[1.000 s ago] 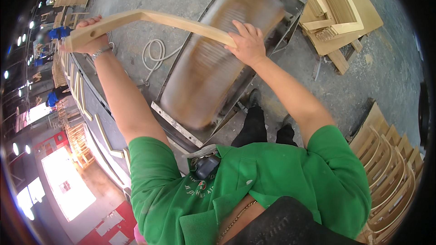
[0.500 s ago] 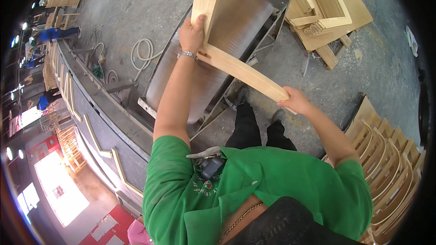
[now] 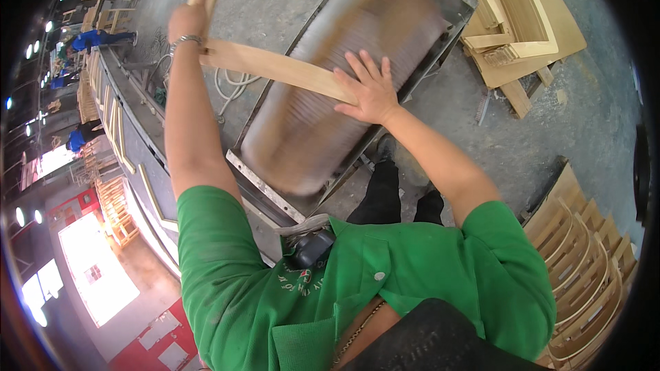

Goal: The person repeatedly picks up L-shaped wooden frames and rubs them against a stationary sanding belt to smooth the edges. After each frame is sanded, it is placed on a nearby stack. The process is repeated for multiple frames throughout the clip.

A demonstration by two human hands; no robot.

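An L-shaped wooden frame part (image 3: 275, 67) of pale wood spans the left side of a floor machine. My left hand (image 3: 187, 22) is closed round the upright arm of the part, close to the corner joint, with the thumb along the wood. My right hand (image 3: 370, 89) lies with spread fingers against the free end of the other arm. Under that arm is the machine's wide ribbed belt or roller (image 3: 330, 124), brown and grey and smeared by motion. Whether the wood touches it, I cannot tell.
A metal frame (image 3: 265, 185) edges the machine. At the upper right, curved wooden parts (image 3: 526, 10) lie on a board (image 3: 570, 34). More curved parts (image 3: 577, 268) are stacked at the lower right. A pale hose (image 3: 230, 86) lies on the floor, and a long bench (image 3: 130, 120) runs along the left.
The frame part has shifted left over the machine and tilted. My left hand moved left with it. My right hand went from gripping its end to lying spread on it, farther up and left.
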